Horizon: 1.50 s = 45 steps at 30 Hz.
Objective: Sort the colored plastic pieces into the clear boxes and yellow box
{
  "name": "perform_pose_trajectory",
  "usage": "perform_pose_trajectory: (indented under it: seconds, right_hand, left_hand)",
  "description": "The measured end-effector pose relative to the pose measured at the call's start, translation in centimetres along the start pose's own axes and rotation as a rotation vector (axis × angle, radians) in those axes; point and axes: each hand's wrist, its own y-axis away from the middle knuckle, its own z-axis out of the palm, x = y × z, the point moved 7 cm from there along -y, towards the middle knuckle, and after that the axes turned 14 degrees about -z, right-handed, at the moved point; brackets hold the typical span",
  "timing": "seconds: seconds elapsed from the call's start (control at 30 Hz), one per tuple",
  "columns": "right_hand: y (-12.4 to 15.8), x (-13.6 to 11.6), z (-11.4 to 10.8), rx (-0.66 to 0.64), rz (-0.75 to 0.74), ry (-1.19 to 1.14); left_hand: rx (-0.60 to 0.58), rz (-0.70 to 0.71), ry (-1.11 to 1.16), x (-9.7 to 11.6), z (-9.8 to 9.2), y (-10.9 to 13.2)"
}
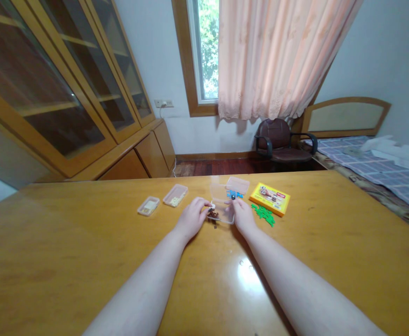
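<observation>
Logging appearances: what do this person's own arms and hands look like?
Both forearms are bare, no sleeve in view. The left hand and right hand wear no gloves. A dark round piece at the right fingers may be a ring.

The only view looks out from the person's head, above the near side of the bench [85, 261], facing forward and tilted down over the top. It is set well back: the left hand [191, 218] and right hand [243, 215] appear small, around mid-frame, toward the bench's far edge. The field is wide, reaching past the far-left corner to a cabinet [108, 133], past the far edge to a window [208, 51], and past the far-right corner to a bed [348, 149].
</observation>
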Motion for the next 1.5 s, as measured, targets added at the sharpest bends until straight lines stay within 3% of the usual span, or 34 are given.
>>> perform_pose_trajectory:
  seconds: [0.2,0.37,0.47,1.27,1.4,1.5]
  right_hand:
    - [0.0,-0.5,-0.9,0.105,0.025,-0.042]
    - [0.1,-0.9,-1.2,0.176,0.043,-0.087]
    - [0.2,-1.0,-1.1,0.182,0.048,-0.092]
    - [0.2,-0.9,-1.0,0.154,0.045,-0.089]
    - [0.1,-1.0,-1.0,0.144,0.028,-0.084]
    - [0.1,-0.8,-0.9,0.132,0.023,-0.068]
  left_hand:
    - [-0.037,-0.115,-0.040,-1.7,0.4,-0.2]
    - [-0.256,-0.098,-0.139,-2.1,1.5,0.3]
    - [-0.277,-0.082,-0.166,-1.8,1.6,0.5]
    - [-0.203,-0.106,-0.192,-3.0,2.4,-0.2]
    - [-0.125,-0.155,-0.113,-3.7,1.9,-0.7]
    - [0.034,-0.200,-0.022,-4.2,0.4,-1.1]
